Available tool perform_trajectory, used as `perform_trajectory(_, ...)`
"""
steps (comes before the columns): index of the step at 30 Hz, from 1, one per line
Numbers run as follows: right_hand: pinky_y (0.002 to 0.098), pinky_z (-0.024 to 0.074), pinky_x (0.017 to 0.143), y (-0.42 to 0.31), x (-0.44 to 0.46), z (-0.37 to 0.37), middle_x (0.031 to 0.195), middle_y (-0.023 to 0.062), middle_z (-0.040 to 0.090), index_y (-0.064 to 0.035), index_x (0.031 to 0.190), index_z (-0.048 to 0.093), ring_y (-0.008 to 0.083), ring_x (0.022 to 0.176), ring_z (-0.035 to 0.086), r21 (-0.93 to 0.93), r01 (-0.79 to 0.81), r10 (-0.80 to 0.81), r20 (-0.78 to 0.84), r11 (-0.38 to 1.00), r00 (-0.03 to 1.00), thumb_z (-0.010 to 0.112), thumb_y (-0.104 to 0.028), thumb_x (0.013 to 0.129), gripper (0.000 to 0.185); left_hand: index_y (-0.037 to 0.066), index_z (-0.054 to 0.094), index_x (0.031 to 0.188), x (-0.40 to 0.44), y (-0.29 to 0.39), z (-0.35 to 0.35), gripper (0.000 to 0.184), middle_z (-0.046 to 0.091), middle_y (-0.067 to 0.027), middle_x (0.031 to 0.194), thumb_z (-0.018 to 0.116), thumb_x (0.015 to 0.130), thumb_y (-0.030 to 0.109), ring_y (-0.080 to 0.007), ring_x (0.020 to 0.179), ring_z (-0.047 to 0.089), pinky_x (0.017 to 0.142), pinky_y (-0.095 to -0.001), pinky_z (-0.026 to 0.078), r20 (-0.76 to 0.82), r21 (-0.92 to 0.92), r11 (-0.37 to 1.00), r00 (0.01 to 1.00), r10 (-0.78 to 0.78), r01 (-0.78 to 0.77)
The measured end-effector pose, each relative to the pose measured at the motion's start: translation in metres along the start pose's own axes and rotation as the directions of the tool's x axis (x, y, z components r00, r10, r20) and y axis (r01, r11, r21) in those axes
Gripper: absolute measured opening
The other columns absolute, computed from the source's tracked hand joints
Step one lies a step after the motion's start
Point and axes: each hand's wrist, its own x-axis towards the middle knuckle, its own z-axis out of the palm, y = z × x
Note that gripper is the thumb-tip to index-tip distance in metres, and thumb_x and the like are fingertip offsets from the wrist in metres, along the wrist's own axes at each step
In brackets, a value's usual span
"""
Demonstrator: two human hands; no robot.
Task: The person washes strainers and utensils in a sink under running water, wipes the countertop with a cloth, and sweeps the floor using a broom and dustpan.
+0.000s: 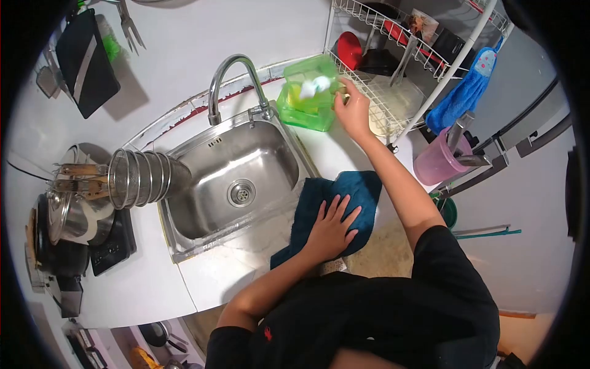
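Observation:
My left hand (332, 230) lies flat, fingers spread, on a dark teal cloth (362, 190) at the counter's edge, right of the sink. My right hand (353, 112) reaches to the back of the counter, its thumb and fingers curled together at the right edge of a translucent green plastic container (307, 117). Inside or behind the green plastic show something yellow and a blurred white item (315, 87); what they are I cannot make out. The fingertips are partly hidden at the container's edge.
A steel sink (284, 147) with a curved faucet (232, 64) lies left of the cloth. Several strainers (141, 178) and pots (83, 215) crowd the left side. At right stand a white wire rack (393, 126), a hanging blue towel (461, 92) and a pink utensil holder (436, 161).

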Motion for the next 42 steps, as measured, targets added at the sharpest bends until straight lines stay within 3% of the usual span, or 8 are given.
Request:
perform_trajectory(3, 0.0281, 0.0540, 0.053, 0.027, 0.006, 0.020, 0.079, 0.0128, 0.058, 0.0100, 0.103, 0.048, 0.0209, 0.063, 0.061, 0.588, -0.552, 0.576, 0.171, 0.591, 0.799, 0.049, 0.004, 0.074, 0.029, 0.015, 0.039, 0.126, 0.001, 0.000, 0.001, 0.049, 0.029, -0.0150, 0.132, 0.050, 0.082, 0.033, -0.0328, 0.124, 0.025, 0.099, -0.0510, 0.022, -0.014, -0.005, 1.000, 1.000, -0.003, 0.003)
perform_trajectory(6, 0.0316, 0.0575, 0.055, 0.051, 0.002, 0.035, 0.094, 0.0225, 0.055, 0.0148, 0.093, 0.048, 0.0283, 0.074, 0.062, 0.629, -0.690, 0.727, 0.276, 0.358, 0.628, 0.043, 0.005, 0.074, 0.022, 0.013, 0.041, 0.123, 0.005, 0.001, 0.000, 0.051, 0.029, -0.0152, 0.131, 0.053, 0.079, 0.034, -0.0344, 0.124, 0.024, 0.098, -0.0529, 0.021, 0.040, -0.025, 0.999, 0.999, -0.024, 0.025)
perform_trajectory(12, 0.0307, 0.0562, 0.053, 0.050, 0.008, 0.014, 0.066, 0.0089, 0.049, 0.0082, 0.079, 0.048, 0.0220, 0.056, 0.060, 0.218, -0.747, 0.692, 0.283, 0.628, 0.664, 0.047, 0.002, 0.074, 0.008, 0.019, 0.043, 0.122, 0.023, 0.009, -0.005, 0.054, 0.026, -0.0153, 0.133, 0.058, 0.074, 0.038, -0.0437, 0.123, 0.018, 0.093, -0.0651, 0.013, 0.006, 0.045, 0.999, 1.000, -0.025, 0.025)
perform_trajectory(17, 0.0375, 0.0565, 0.055, 0.052, 0.012, 0.014, 0.080, 0.0195, 0.051, 0.0130, 0.084, 0.045, 0.0317, 0.060, 0.061, 0.680, -0.677, 0.622, 0.409, 0.280, 0.668, 0.048, 0.004, 0.075, 0.013, 0.025, 0.037, 0.127, 0.037, 0.006, 0.010, 0.055, 0.020, -0.0154, 0.137, 0.048, 0.079, 0.048, -0.0463, 0.125, 0.013, 0.093, -0.0664, 0.010, 0.074, 0.103, 0.994, 0.996, -0.039, 0.032)
perform_trajectory(24, 0.0422, 0.0560, 0.066, 0.039, 0.036, 0.004, 0.089, 0.0209, 0.048, 0.0197, 0.092, 0.039, 0.0336, 0.076, 0.058, 0.778, -0.627, 0.556, 0.499, 0.051, 0.665, 0.041, 0.008, 0.078, 0.019, 0.025, 0.038, 0.127, 0.038, 0.005, 0.014, 0.056, 0.022, -0.0160, 0.137, 0.048, 0.078, 0.049, -0.0447, 0.125, 0.013, 0.095, -0.0638, 0.008, 0.039, 0.088, 0.995, 0.998, -0.041, 0.037)
perform_trajectory(30, 0.0309, 0.0559, 0.053, 0.052, 0.004, 0.036, 0.077, 0.0143, 0.052, 0.0098, 0.096, 0.041, 0.0274, 0.063, 0.063, 0.445, -0.755, 0.689, 0.341, 0.481, 0.640, 0.050, -0.001, 0.080, 0.021, 0.026, 0.035, 0.128, 0.037, 0.004, 0.011, 0.056, 0.021, -0.0137, 0.138, 0.047, 0.079, 0.049, -0.0445, 0.125, 0.014, 0.095, -0.0646, 0.010, 0.049, 0.111, 0.993, 0.998, -0.045, 0.040)
perform_trajectory(37, 0.0320, 0.0523, 0.042, 0.031, 0.005, 0.015, 0.085, 0.0229, 0.053, 0.0098, 0.079, 0.049, 0.0280, 0.047, 0.058, 0.104, -0.745, 0.706, 0.257, 0.658, 0.660, 0.055, -0.004, 0.074, 0.016, 0.026, 0.038, 0.127, 0.036, 0.004, 0.011, 0.055, 0.021, -0.0135, 0.137, 0.049, 0.078, 0.049, -0.0437, 0.125, 0.015, 0.094, -0.0651, 0.010, 0.022, 0.078, 0.996, 0.999, -0.040, 0.038)
perform_trajectory(42, 0.0342, 0.0561, 0.054, 0.061, 0.014, 0.023, 0.083, 0.0194, 0.053, 0.0088, 0.078, 0.049, 0.0258, 0.060, 0.059, 0.591, -0.727, 0.605, 0.451, 0.349, 0.657, 0.052, -0.006, 0.080, 0.015, 0.018, 0.052, 0.112, 0.042, -0.015, 0.002, 0.039, 0.039, -0.0139, 0.122, 0.057, 0.075, 0.030, -0.0371, 0.119, 0.029, 0.096, -0.0557, 0.020, -0.002, -0.182, 0.981, 0.998, -0.066, 0.065)
